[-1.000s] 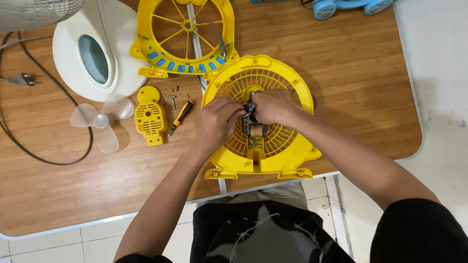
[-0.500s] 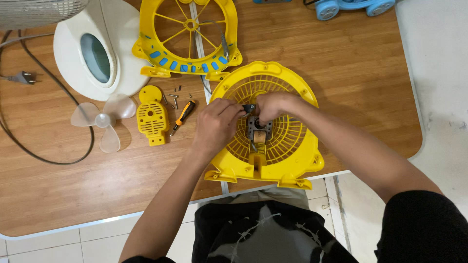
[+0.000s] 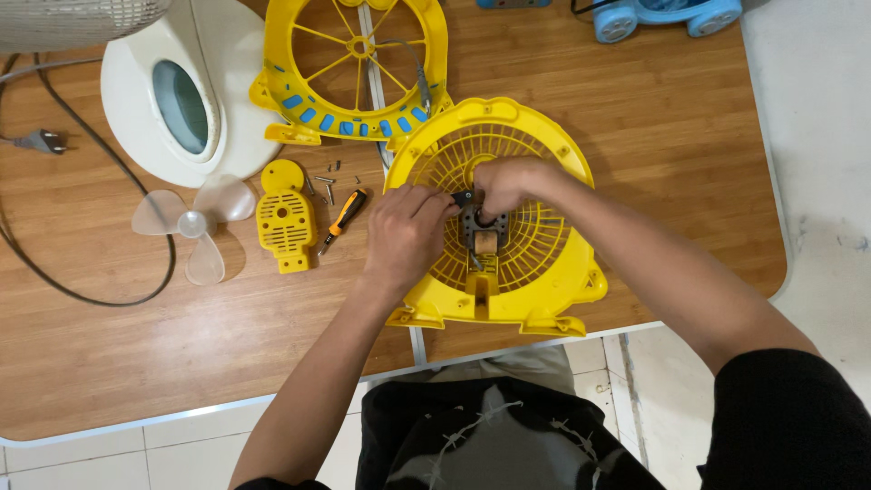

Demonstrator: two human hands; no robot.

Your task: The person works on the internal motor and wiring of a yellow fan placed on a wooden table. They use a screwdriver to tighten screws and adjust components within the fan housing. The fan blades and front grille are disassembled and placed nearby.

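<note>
A yellow round fan housing (image 3: 544, 272) with a grille lies on the wooden table (image 3: 136, 345) near its front edge. At its centre sits a dark fan motor (image 3: 481, 231) with a tan block. My left hand (image 3: 404, 231) grips the motor's left side. My right hand (image 3: 508, 186) closes over the motor's top from above. Fingers of both hands hide part of the motor.
A second yellow fan frame (image 3: 354, 63) with spokes lies behind. To the left lie a small orange screwdriver (image 3: 345, 213), loose screws (image 3: 327, 181), a yellow motor cover (image 3: 286, 218), a clear fan blade (image 3: 190, 222), a white fan base (image 3: 172, 100) and a black cord (image 3: 91, 290). A blue toy car (image 3: 653, 14) sits at the back.
The housing and both hands sit slightly higher in view, mostly from head motion. My fingers have shifted a little on the motor; it stays in the housing's centre.
</note>
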